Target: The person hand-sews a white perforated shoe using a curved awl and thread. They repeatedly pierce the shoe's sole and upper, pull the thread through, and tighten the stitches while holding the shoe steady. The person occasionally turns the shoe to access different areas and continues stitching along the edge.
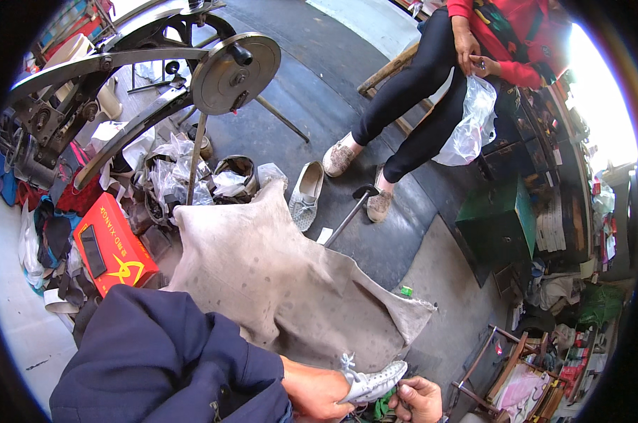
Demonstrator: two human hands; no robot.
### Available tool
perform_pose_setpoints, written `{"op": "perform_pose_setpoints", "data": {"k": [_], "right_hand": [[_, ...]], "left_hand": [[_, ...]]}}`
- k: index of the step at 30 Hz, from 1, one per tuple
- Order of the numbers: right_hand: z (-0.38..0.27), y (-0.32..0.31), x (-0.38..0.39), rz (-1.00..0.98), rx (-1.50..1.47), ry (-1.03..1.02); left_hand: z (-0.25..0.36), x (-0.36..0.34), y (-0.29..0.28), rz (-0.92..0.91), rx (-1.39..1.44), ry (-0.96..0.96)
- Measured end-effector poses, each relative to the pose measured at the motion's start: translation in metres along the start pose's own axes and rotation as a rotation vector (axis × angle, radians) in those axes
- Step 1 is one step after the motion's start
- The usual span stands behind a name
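Note:
A pale grey, perforated lace-up shoe (379, 383) is at the bottom centre, over a stained beige cloth (262, 282). My left hand (319, 391) grips it at the heel end, the thumb along the near side; the other fingers are hidden by the shoe. By the toe, my right hand (419, 398) is closed, thumb and fingertips pinched at the sole's edge. Whatever is in that pinch is too small to name. Something green shows below the shoe, between my hands. A matching shoe (306, 196) stands on the floor past the cloth.
A metal hand-wheel machine (236, 73) stands at the far left above bags and scraps. A red box (114, 243) carries a dark flat rectangle. Opposite sits a person (431, 77) holding a clear plastic bag (470, 123). At right are a green box (498, 218) and a wooden rack.

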State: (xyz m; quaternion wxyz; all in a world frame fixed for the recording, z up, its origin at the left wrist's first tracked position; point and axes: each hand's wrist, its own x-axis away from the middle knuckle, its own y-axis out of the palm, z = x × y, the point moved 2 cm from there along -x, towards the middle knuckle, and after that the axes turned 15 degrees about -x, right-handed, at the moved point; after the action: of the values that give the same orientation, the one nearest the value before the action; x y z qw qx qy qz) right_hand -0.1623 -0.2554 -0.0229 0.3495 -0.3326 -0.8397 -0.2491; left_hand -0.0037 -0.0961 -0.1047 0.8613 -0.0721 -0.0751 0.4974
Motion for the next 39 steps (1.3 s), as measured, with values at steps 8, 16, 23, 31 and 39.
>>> {"op": "perform_pose_setpoints", "data": {"k": [8, 16, 23, 31, 39], "right_hand": [[0.022, -0.029, 0.018, 0.06, 0.078, -0.222], [0.06, -0.071, 0.013, 0.163, 0.005, -0.766], [0.093, -0.074, -0.027, -0.065, -0.569, -0.715], [0.121, -0.036, 0.005, 0.02, -0.665, -0.59], [0.126, -0.026, 0.016, 0.075, -0.65, -0.579]], "left_hand": [[0.026, 0.012, -0.001, 0.168, -0.022, 0.018], [0.05, 0.04, -0.026, 0.412, -0.394, 0.16], [0.055, 0.108, -0.018, 0.777, -0.403, 0.149], [0.059, 0.084, 0.019, 0.793, -0.127, 0.268], [0.059, 0.083, 0.018, 0.774, 0.064, 0.234]]}}
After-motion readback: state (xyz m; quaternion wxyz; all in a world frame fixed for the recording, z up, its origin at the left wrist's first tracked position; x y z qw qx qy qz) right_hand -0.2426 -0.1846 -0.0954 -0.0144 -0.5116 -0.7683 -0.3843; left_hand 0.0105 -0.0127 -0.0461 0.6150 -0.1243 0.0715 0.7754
